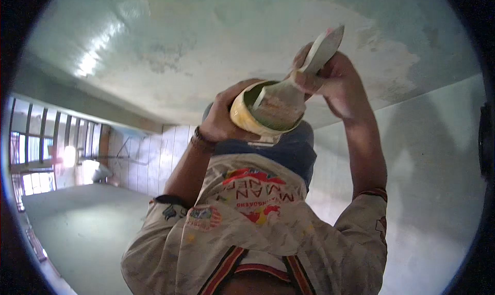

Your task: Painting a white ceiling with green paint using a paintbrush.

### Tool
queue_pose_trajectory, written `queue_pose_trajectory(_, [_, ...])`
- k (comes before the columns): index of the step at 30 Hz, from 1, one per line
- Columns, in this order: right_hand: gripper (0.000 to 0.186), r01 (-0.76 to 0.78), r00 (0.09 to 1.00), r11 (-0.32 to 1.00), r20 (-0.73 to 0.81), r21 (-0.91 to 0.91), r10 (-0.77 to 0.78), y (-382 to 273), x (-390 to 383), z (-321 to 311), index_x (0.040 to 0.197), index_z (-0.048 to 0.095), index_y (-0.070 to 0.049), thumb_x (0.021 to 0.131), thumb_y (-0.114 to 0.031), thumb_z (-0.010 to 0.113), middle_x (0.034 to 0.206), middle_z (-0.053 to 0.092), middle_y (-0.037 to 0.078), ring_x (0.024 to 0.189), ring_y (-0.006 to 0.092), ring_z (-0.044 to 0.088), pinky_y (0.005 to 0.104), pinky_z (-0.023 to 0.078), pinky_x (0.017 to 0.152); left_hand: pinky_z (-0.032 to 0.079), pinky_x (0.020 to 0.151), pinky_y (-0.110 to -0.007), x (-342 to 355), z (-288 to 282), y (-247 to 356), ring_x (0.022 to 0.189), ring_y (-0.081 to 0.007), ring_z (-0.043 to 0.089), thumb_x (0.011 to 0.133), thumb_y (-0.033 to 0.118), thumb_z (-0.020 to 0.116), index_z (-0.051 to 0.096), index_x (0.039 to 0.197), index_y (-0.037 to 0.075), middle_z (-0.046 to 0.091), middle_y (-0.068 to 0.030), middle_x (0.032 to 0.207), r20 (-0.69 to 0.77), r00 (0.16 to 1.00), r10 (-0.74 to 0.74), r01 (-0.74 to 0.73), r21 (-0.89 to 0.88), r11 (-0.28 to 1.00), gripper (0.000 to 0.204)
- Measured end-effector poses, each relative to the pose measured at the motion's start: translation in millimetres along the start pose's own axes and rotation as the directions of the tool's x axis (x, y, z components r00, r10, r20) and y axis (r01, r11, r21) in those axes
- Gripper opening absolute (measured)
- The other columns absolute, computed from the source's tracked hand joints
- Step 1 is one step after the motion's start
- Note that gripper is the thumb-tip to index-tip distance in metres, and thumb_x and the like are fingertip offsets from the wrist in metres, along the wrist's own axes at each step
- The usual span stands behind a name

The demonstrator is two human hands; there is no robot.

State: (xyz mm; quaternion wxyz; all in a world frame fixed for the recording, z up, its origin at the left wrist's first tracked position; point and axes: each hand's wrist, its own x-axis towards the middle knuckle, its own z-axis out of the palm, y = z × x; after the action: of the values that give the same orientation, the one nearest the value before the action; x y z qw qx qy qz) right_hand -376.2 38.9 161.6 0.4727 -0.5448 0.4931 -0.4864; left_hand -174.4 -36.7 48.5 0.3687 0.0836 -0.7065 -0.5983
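Left hand (223, 121) wrapped around yellow paint can (246, 119), held overhead, tilted. Right hand (330, 78) closed on brush (289, 96) handle, bristles inside the can mouth. Risk: drips onto shirt (247, 223) below from the tilt or an overloaded brush.

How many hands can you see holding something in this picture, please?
2: the left hand wraps the side of the small yellow container, and the right hand grips the paintbrush whose bristles reach into it.

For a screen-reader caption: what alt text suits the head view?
A left hand holds a small yellow paint can while the right hand dips a wide paintbrush into it, under a patchy pale ceiling.
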Motion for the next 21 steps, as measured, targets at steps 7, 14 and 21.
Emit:
queue_pose_trajectory(7, [0.026,-0.061,0.998,0.997,0.036,0.057,0.059,3.9,1.3,12.4,0.088,0.061,-0.003,0.077,-0.025,0.070,0.074,0.061,0.003,0.064,0.0132,0.060,0.0261,0.050,0.055,0.038,0.098,-0.034,-17.9,1.9,-3.3,0.111,-0.0198,0.050,0.043,0.013,0.088,0.045,0.126,0.001,0.053,-0.0110,0.122,0.002,1.000,0.011,-0.011,-0.066,0.998,0.094])
queue_pose_trajectory(14, [0.025,-0.068,0.997,0.992,0.028,0.105,0.066,5.3,1.0,15.4,0.088,0.061,-0.005,0.076,-0.024,0.071,0.074,0.060,0.002,0.062,0.0122,0.059,0.0250,0.048,0.051,0.038,0.098,-0.034,-21.2,2.3,-5.4,0.109,-0.0186,0.051,0.043,0.012,0.088,0.045,0.127,0.001,0.054,-0.0101,0.120,0.006,1.000,-0.013,0.013,-0.066,0.998,0.095])
queue_pose_trajectory(21, [0.023,-0.098,0.995,0.984,0.048,0.149,0.092,10.0,2.7,12.1,0.095,0.056,-0.004,0.079,-0.016,0.067,0.077,0.056,0.000,0.066,0.0096,0.057,0.0222,0.048,0.052,0.038,0.097,-0.034,-16.0,-1.0,-4.8,0.110,-0.0184,0.051,0.044,0.012,0.087,0.046,0.126,0.001,0.054,-0.0100,0.120,0.030,1.000,0.004,-0.004,0.013,1.000,0.092])
